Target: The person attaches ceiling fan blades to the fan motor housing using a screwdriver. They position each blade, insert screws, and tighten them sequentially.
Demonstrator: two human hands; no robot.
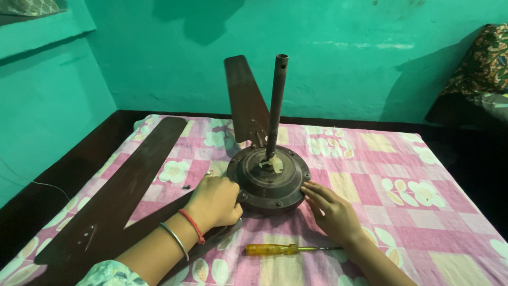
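Screwdriver before fan motor

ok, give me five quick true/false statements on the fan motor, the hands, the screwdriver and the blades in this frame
1. Both hands touch the round dark brown metal fan motor housing. True: the left hand grips its left edge, and the fingers of the right hand rest on its right edge.
2. The yellow-handled screwdriver is held in the right hand. False: it lies on the pink checked floral cloth, near the right wrist.
3. The dark metal down rod stands upright from the housing. True.
4. The long brown fan blade on the left is propped upright. False: it lies flat on the cloth; another blade stands up behind the housing.
5. The left wrist is bare. False: it wears a red band and a metal bangle.
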